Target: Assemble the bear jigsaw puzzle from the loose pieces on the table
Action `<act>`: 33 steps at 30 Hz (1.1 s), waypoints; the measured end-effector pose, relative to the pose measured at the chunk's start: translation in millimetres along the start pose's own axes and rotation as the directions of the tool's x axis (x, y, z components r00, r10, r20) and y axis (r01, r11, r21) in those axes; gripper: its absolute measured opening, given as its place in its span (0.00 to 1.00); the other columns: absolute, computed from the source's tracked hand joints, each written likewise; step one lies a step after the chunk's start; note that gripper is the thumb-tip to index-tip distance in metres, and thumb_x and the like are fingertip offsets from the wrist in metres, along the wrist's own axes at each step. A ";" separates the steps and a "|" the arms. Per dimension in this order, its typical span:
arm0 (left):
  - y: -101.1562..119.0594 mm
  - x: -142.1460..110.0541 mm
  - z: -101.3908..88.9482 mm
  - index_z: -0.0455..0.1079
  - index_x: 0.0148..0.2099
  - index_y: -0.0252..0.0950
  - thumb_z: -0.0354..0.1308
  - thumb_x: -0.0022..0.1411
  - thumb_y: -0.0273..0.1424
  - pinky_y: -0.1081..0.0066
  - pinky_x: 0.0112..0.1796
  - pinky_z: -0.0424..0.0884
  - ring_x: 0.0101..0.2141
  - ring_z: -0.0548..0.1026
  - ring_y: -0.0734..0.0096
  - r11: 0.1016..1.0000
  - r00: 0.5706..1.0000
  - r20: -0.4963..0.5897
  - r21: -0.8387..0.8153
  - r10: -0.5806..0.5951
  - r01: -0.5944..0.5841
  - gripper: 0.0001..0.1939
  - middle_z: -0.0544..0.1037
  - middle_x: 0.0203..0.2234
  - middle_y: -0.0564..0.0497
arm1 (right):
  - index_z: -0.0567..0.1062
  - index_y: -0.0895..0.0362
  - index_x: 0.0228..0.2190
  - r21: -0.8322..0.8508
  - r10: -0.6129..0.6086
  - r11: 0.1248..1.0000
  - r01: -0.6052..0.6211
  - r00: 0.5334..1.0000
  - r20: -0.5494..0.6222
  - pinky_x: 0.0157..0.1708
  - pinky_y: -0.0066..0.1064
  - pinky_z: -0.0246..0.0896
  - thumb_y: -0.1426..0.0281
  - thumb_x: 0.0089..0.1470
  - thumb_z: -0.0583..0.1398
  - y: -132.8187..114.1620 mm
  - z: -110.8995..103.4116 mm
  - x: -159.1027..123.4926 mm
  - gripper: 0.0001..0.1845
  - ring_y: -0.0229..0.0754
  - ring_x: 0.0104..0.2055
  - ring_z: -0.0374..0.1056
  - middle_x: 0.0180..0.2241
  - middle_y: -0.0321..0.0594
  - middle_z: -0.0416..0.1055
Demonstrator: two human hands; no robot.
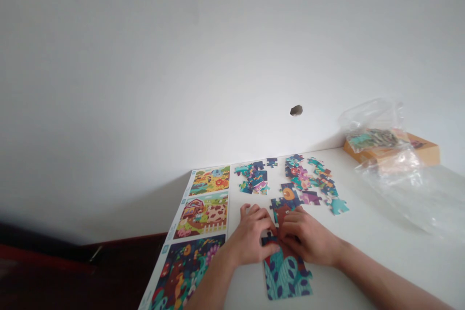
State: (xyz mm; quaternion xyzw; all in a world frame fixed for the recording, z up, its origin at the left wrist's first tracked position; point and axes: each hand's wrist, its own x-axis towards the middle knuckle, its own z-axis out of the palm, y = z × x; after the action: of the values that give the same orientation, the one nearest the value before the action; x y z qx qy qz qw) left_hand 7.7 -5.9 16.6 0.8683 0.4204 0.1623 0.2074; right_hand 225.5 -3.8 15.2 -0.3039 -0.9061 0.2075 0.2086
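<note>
Both my hands rest on a partly joined jigsaw (pixel 286 273) on the white table (pixel 381 247). My left hand (pixel 252 237) has its fingers curled and pressed down on a dark puzzle piece (pixel 268 240) at the top edge of the joined part. My right hand (pixel 307 237) lies next to it, fingers bent, pinching pieces at the same spot. A small joined cluster (pixel 285 201) with an orange shape sits just beyond my fingertips. Loose pieces (pixel 312 179) and another loose group (pixel 254 177) are scattered farther back.
A reference sheet (pixel 201 218) with three printed pictures lies along the table's left edge. At the back right, a brown box (pixel 425 150) holds a clear plastic bag of pieces (pixel 374 138); more plastic (pixel 417 193) spreads over the table. A white wall with a small hole (pixel 296 110) stands behind.
</note>
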 end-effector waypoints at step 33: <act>-1.1 -1.2 -3.1 0.69 0.34 0.39 0.60 0.52 0.22 0.54 0.53 0.53 0.43 0.69 0.61 1.000 0.999 -0.037 -0.013 -0.018 0.017 0.08 0.73 0.34 0.52 | 0.69 0.55 0.25 0.070 -0.123 0.990 0.120 0.991 0.046 0.40 0.30 0.56 0.79 0.47 0.57 5.0 11.1 -4.5 0.07 0.37 0.32 0.67 0.26 0.34 0.71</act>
State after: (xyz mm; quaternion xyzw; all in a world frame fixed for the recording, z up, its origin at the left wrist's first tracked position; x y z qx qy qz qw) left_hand 4.8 -5.5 18.6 0.8601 0.4306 0.1791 0.2066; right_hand 225.5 -5.9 2.3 -0.2356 -0.9205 0.2321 0.2082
